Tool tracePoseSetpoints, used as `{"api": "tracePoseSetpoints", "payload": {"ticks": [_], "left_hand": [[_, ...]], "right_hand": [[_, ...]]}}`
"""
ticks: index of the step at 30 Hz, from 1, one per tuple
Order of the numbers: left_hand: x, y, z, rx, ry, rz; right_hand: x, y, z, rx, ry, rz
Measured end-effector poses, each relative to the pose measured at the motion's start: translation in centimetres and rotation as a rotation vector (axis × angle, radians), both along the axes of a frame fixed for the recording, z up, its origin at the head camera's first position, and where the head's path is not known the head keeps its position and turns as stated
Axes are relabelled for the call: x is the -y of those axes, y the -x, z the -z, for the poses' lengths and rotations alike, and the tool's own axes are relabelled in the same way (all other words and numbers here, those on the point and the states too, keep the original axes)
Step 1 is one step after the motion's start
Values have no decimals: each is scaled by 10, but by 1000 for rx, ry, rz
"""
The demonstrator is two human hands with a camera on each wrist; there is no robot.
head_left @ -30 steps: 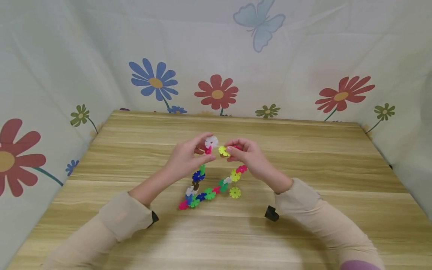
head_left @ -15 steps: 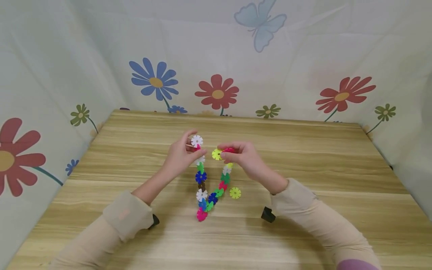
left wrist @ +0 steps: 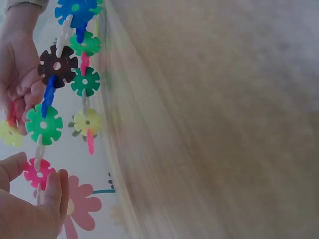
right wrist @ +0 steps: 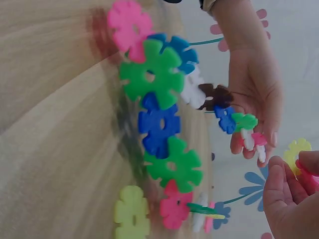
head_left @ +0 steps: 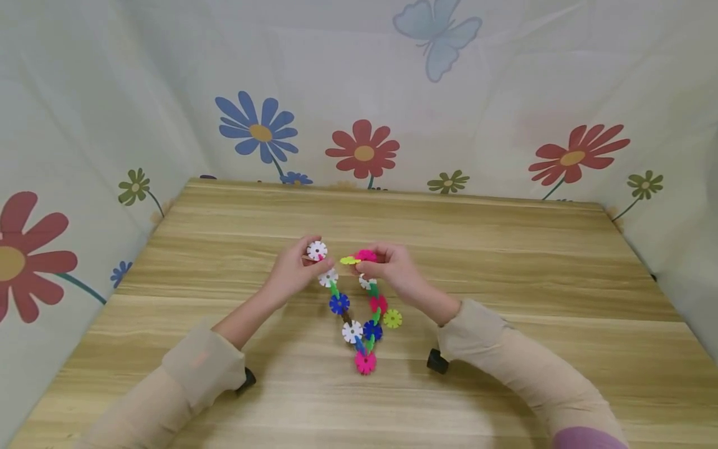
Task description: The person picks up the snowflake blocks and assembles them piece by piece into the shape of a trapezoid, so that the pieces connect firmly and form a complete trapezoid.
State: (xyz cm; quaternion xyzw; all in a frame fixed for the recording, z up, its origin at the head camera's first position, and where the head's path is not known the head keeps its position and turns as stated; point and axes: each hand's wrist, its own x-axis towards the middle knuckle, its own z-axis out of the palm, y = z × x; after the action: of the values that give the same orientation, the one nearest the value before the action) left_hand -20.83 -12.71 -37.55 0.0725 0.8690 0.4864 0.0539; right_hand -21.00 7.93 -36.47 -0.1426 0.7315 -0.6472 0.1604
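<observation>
In the head view, my left hand (head_left: 288,274) pinches one end of a U-shaped chain of plastic snowflake discs, holding it at a pink disc (left wrist: 39,172) beside a white end disc (head_left: 316,251). My right hand (head_left: 402,279) pinches a short pair, a pink disc (head_left: 367,255) joined to a yellow disc (head_left: 349,260). That pair points left toward the white end disc, with a small gap between them. A pink disc (head_left: 366,362) forms the chain's near bend. From the left wrist, the chain's other end, a pink disc (left wrist: 90,143) below a yellow one, shows apart from my right hand.
A loose yellow disc (head_left: 392,318) lies on the wooden table (head_left: 505,268), just right of the chain. Black wrist mounts (head_left: 437,362) sit under both sleeves. A white curtain (head_left: 493,81) printed with flowers and a butterfly stands behind the table.
My left hand has drawn left and slightly nearer, and the chain's bend has swung right, from a slant to a narrow U. My right hand has shifted left, turning its yellow disc nearly edge-on.
</observation>
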Motion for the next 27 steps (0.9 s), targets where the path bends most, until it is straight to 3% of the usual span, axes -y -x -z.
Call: {"api": "tracePoseSetpoints", "payload": {"ticks": [5, 11, 19, 27], "left_hand": [[-1, -5, 3, 3, 29, 38], [-5, -11, 1, 0, 25, 72], [-7, -14, -2, -3, 23, 62], [-10, -15, -3, 11, -19, 53]], "right_hand": [[8, 0, 8, -3, 5, -4], [15, 1, 12, 69, 24, 19], [18, 0, 15, 203, 93, 58], [17, -1, 18, 207, 65, 19]]}}
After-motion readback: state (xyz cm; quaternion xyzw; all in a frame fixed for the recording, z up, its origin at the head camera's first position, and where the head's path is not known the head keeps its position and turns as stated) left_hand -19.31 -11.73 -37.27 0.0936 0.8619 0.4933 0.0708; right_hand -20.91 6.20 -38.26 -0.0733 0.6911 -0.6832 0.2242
